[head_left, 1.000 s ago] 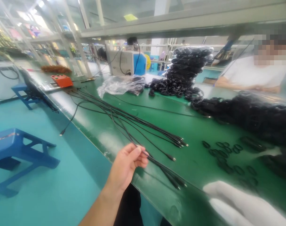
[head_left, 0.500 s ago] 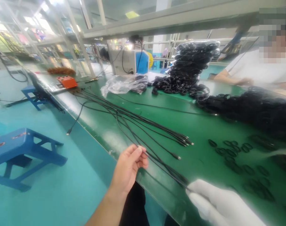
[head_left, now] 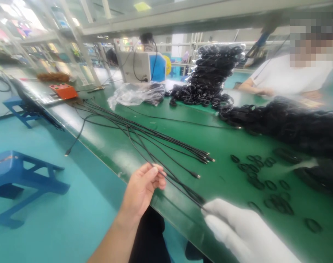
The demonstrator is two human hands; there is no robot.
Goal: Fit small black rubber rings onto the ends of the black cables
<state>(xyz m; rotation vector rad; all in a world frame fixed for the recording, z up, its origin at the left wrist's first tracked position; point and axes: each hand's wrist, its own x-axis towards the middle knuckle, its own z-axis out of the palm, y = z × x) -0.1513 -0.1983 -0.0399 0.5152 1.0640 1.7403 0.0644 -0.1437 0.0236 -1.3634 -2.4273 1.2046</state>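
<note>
A factory workshop, with its green workbench [head_left: 218, 140], black cables [head_left: 183, 144], stacked bundles [head_left: 213, 67] (bagged, it seems) and blue stools [head_left: 3, 166].

The tabletop [head_left: 114, 149] is glossy; cables [head_left: 195, 196] seem plastic.

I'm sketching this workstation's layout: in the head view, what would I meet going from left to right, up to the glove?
Far blue stool, orange box, bare left hand, black cable running between the hands, white-gloved right hand.
</note>
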